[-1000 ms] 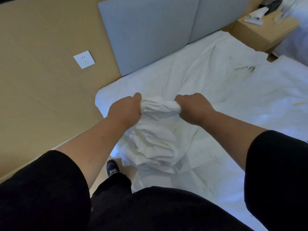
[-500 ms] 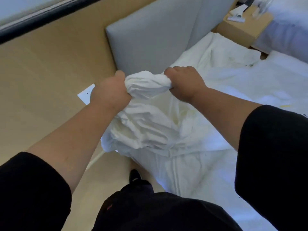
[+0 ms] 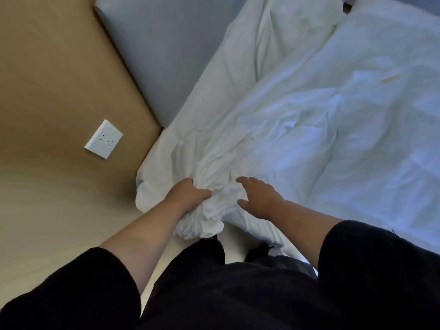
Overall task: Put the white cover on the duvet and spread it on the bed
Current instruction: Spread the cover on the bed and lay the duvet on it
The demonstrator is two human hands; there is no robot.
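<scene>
white cover (image 3: 297,129): rumpled, spread across the bed in creases | near corner bunched into a tight wad at the bed's edge by the wall, hanging just over the side | duvet: cannot tell it apart from the cover | bed (image 3: 392,210): white, fully draped
</scene>
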